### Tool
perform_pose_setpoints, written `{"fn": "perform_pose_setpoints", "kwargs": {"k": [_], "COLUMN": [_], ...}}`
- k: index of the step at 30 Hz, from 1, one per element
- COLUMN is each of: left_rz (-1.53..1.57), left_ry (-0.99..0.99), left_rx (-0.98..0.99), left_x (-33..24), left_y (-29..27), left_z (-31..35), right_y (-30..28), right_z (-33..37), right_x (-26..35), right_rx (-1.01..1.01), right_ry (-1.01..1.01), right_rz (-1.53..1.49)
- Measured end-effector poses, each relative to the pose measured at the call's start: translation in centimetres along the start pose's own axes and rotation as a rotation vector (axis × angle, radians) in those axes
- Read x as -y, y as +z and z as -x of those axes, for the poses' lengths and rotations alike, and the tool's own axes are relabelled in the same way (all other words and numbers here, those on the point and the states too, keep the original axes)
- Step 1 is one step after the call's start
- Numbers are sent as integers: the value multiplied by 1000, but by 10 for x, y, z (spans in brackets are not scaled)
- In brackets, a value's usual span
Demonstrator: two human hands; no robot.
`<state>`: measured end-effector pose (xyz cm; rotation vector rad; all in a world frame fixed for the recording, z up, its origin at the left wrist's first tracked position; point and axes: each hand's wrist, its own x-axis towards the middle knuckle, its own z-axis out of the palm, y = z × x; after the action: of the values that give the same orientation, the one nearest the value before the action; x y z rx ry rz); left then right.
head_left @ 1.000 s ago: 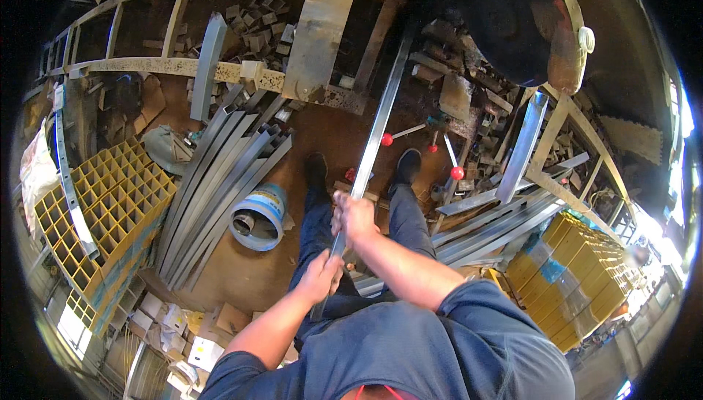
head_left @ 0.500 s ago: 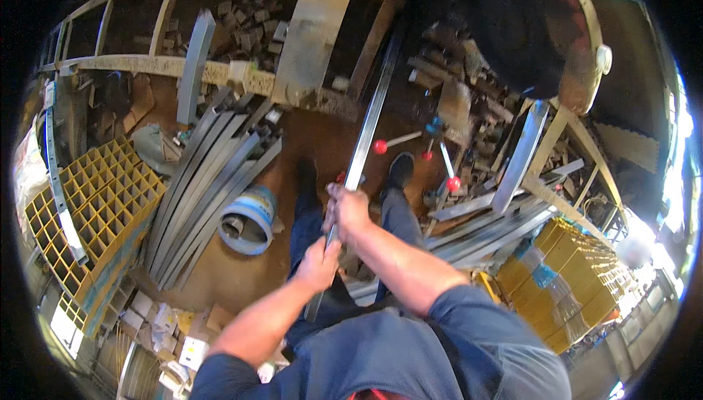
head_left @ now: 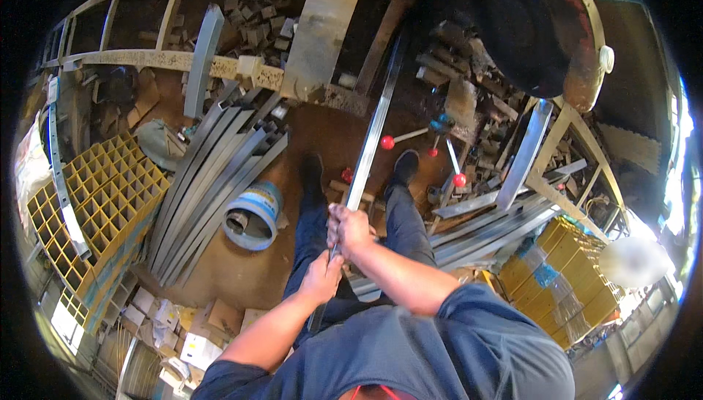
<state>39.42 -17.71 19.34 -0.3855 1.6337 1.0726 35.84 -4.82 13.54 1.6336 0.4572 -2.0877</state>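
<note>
A long shiny metal square tube (head_left: 371,136) runs from close to my body up toward the dark machine at the top. My right hand (head_left: 350,226) wraps round it in front of my waist. Lower down the same tube, nearer my body, my left hand (head_left: 322,277) is closed on it too. The tube's far end fades into shadow by the machine. Beyond my hands, right of the tube, is a handle with red ball knobs (head_left: 433,152) on its several spokes.
To the left lie a bundle of metal tubes (head_left: 212,180), a blue bucket (head_left: 254,217) and a yellow grid rack (head_left: 95,199). A pale metal frame (head_left: 316,34) crosses the top. More metal bars (head_left: 491,228) and a stack of yellow panels (head_left: 560,283) stand right.
Both hands keep their grip on the tube, a little lower in the picture. The surroundings have shifted slightly with my head; the tube stays in about the same place.
</note>
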Motion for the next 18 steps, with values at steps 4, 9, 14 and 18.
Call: {"fn": "perform_pose_setpoints", "kwargs": {"k": [4, 9, 14, 18], "left_rz": [-1, 546, 394, 117], "left_ry": [9, -64, -84, -19], "left_rx": [0, 256, 163, 52], "left_x": [-12, 32, 9, -19], "left_y": [0, 8, 8, 6], "left_z": [-39, -27, 9, -11], "right_y": [1, -4, -4, 6], "right_z": [-38, -5, 10, -14], "right_x": [37, 26, 25, 45], "right_rx": [43, -83, -65, -46], "right_ry": [-102, -109, -81, -97], "right_rz": [134, 173, 119, 129]}}
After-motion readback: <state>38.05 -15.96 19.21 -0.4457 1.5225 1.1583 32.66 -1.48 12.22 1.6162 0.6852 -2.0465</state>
